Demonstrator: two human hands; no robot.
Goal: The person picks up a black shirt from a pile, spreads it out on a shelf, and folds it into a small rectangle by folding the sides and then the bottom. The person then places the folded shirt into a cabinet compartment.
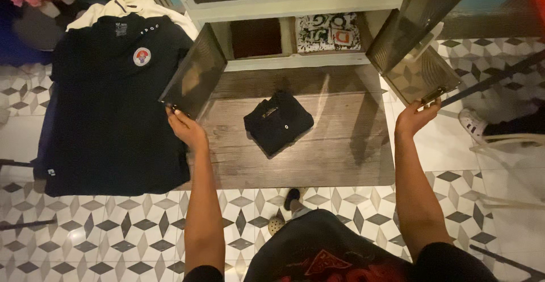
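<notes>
- Head view: the left hand (184, 127) has its fingers closed on the lower edge of the left glass cabinet door (194, 78), swung open.
- The right hand (416, 117) grips the right glass cabinet door (419, 69) likewise.
- Between them, 1 folded black shirt (278, 123) lies on the wooden tabletop (340, 145).
- A black shirt (113, 106) is spread flat at the left.

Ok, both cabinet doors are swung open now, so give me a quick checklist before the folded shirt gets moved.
1. Left hand on the left door edge: ok.
2. Right hand at the right door corner: ok.
3. Folded black shirt lies alone on the wooden table, apart from both hands: ok.
4. Shelf compartment behind the doors free: cannot tell, dark.
5. Neighbouring compartment holds a patterned item: not ok for use.
6. Large black shirt lies flat at left, out of the way: ok.
</notes>
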